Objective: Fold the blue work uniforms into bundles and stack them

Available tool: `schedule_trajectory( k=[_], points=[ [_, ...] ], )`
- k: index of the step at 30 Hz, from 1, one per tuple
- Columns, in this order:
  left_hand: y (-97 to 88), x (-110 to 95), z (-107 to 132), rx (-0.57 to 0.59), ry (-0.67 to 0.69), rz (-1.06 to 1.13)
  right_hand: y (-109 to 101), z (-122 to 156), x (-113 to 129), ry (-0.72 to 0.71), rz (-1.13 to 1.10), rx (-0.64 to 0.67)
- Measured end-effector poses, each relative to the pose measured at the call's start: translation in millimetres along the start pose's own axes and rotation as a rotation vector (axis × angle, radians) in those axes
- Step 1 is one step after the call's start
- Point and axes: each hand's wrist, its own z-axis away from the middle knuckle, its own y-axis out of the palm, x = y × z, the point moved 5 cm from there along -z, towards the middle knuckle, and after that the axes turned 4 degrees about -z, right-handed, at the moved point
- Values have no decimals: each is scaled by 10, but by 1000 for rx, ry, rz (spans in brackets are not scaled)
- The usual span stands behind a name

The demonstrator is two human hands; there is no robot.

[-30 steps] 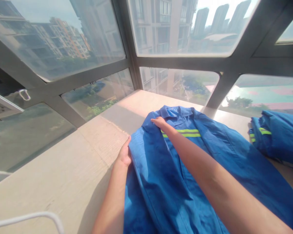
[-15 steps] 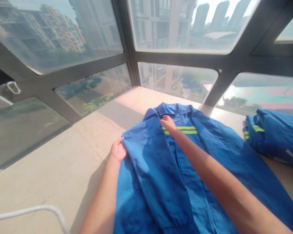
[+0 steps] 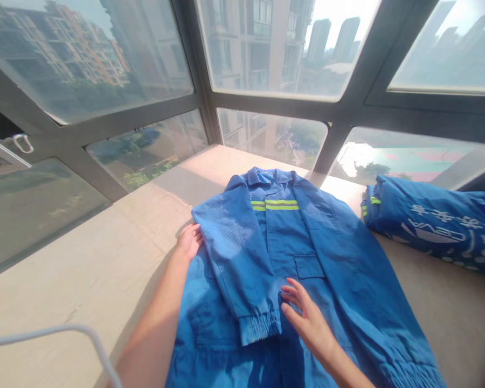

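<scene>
A blue work jacket (image 3: 285, 231) with yellow-green reflective strips across the chest lies front up, collar away from me. The sleeve on my left (image 3: 234, 248) is folded over the front, its gathered cuff (image 3: 262, 326) near the middle. The other sleeve (image 3: 359, 280) runs down the right side. My left hand (image 3: 191, 241) rests at the outer edge of the folded sleeve, fingertips against the cloth. Over the jacket front, just right of that cuff, my right hand (image 3: 303, 310) is open with fingers apart, holding nothing.
A folded blue garment (image 3: 436, 221) with white lettering lies at the right on the pale tabletop (image 3: 117, 253). Framed windows (image 3: 267, 129) stand behind the surface. A white cable-like loop (image 3: 76, 327) crosses the lower left.
My right hand has left the collar area and moved down toward the cuff, its fingers now spread. My left hand stays by the sleeve edge, slightly lower on it. The view has turned right.
</scene>
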Motion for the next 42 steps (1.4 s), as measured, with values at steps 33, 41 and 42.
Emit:
schedule_trajectory(
  k=[33,41,42],
  points=[
    [-1228,636,2146,-267,-18,-765,535,536,255,-188,151,305],
    [-1212,691,2117,-177,-76,-736,-270,351,290,-250,188,53],
    [-1215,726,2117,-171,-103,-722,-367,347,279,-258,206,19]
  ],
)
